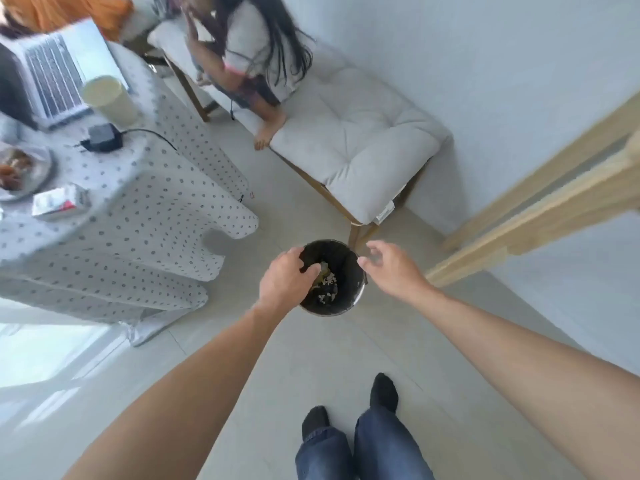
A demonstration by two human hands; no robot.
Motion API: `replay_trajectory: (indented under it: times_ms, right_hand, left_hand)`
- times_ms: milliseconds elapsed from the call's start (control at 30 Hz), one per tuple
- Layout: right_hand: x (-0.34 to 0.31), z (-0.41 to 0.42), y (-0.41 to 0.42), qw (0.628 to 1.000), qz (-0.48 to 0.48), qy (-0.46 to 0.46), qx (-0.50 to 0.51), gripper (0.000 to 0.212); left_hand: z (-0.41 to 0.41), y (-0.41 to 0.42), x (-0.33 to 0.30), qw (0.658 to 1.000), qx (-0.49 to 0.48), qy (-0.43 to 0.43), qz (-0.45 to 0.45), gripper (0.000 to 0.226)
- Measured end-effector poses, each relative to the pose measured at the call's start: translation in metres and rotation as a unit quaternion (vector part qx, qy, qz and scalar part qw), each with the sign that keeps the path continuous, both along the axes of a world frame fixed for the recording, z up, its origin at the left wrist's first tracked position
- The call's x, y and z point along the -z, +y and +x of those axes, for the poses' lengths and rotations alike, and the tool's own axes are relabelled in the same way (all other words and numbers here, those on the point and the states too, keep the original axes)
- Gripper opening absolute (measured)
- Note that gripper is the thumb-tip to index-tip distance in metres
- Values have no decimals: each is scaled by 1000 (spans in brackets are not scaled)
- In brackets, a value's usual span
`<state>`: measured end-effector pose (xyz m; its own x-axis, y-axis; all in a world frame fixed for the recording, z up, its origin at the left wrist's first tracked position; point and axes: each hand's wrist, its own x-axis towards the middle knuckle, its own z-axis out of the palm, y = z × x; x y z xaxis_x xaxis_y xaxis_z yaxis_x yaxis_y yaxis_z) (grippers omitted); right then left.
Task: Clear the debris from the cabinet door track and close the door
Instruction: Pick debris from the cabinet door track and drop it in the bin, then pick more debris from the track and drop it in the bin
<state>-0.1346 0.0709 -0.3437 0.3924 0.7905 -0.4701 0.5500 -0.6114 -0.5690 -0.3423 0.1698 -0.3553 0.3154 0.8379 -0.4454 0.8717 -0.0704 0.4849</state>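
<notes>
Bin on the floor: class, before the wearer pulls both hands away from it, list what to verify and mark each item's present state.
1. Left hand is over the bin mouth: ok.
2. Left hand has let go of all debris: cannot tell, fingers curl downward.
3. Scraps lie inside the bin: ok.
4. Right hand is empty and open: ok.
5. Bin stands upright on the floor: ok.
6. Cabinet door track is clear: cannot tell, not identifiable here.

My bare left hand (287, 277) and right hand (391, 266), forearms unsleeved; nearer me than the bin (360, 292), blue jeans (363, 448) and black socks (382, 391).
</notes>
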Motion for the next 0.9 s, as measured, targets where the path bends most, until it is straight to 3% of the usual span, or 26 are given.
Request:
replay_trajectory:
  times_ms: [233,433,633,900]
  right_hand:
    - [-195,21,-28,989,113,-31,88,53]
    - [-305,53,-80,962,196,-71,174,45]
    - [-351,98,-153,933,217,-98,271,39]
    - [-357,153,-241,903,190,-120,365,27]
  left_hand:
    - [43,10,-211,989,103,-48,100,69]
    - [91,-11,-335,959,196,-96,179,69]
    - [156,-59,-396,931,274,-128,203,67]
    - [249,-126,-401,904,360,-140,183,66]
